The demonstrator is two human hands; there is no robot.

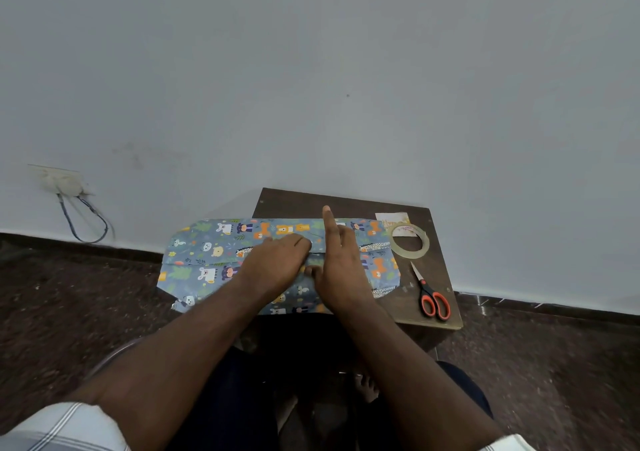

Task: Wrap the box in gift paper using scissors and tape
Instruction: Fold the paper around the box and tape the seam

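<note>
Fingers of the left hand (277,263) lay flat, pinning the seam of the gift paper (207,260) over the hidden box mid-table; the right hand (341,267) stood open beside it. Tape (409,241) and scissors (431,294) waited right. Holding the overlap taut before taping would serve best.

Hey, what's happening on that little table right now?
A person is wrapping a box in animal-print gift paper on a small dark table. The left hand presses down on the paper's seam, and the right hand rests beside it with its index finger raised. A tape roll and orange-handled scissors lie unused to the right.
</note>
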